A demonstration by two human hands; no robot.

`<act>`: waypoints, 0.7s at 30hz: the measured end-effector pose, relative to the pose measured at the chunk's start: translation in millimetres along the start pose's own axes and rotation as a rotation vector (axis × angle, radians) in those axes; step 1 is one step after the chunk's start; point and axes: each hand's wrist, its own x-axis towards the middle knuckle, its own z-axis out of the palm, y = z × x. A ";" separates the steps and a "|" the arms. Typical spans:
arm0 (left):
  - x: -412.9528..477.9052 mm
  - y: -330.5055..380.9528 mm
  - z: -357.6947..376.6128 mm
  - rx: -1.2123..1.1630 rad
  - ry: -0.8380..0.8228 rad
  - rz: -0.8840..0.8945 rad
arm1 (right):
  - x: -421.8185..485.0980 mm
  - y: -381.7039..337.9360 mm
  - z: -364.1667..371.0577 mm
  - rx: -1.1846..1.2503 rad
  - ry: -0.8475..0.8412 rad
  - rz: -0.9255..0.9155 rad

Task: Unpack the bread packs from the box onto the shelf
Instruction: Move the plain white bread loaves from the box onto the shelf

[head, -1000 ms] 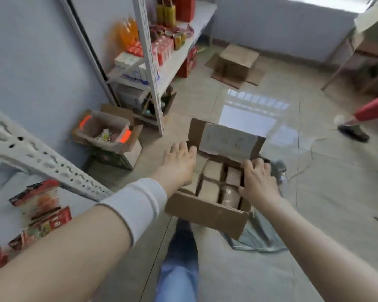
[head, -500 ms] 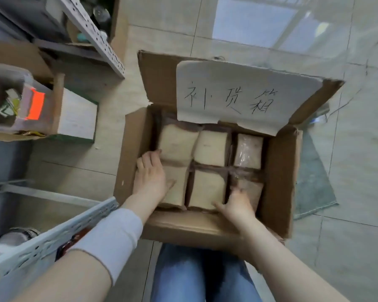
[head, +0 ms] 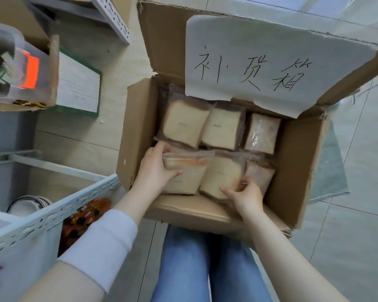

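An open cardboard box point(head: 292, 162) stands on the floor in front of my knees, its back flap covered by a white sheet with handwriting. Inside lie several clear bread packs in two rows. My left hand point(head: 155, 168) grips the near-left bread pack point(head: 183, 177), which is tilted up at its far edge. My right hand point(head: 244, 197) pinches the near edge of the near-middle bread pack point(head: 223, 175). Behind them lie two pale packs point(head: 183, 125) and a darker pack point(head: 262, 134) at the right.
A white perforated shelf rail point(head: 52, 216) runs across the lower left, with red snack packets point(head: 81, 216) under it. A second cardboard box point(head: 52, 68) holding a clear tub sits at upper left. A green cloth point(head: 330, 171) lies right of the box. My jeans are below.
The view has dropped from the room onto the box. Both hands went from the box rim down inside it and closed on the two near packs; the left pack's far edge has lifted.
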 end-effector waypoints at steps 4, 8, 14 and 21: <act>-23.1 -0.3 -4.8 -0.248 0.099 -0.059 | -13.8 7.4 -26.4 0.076 0.056 0.005; -76.4 13.5 -34.9 -0.499 0.194 0.002 | -54.1 11.9 -61.7 0.205 -0.007 -0.097; -227.0 24.3 -101.5 -0.686 0.571 0.118 | -172.9 2.6 -99.5 0.241 -0.182 -0.377; -455.2 -22.1 -195.0 -0.920 1.007 0.243 | -387.6 -16.9 -95.3 0.134 -0.398 -0.733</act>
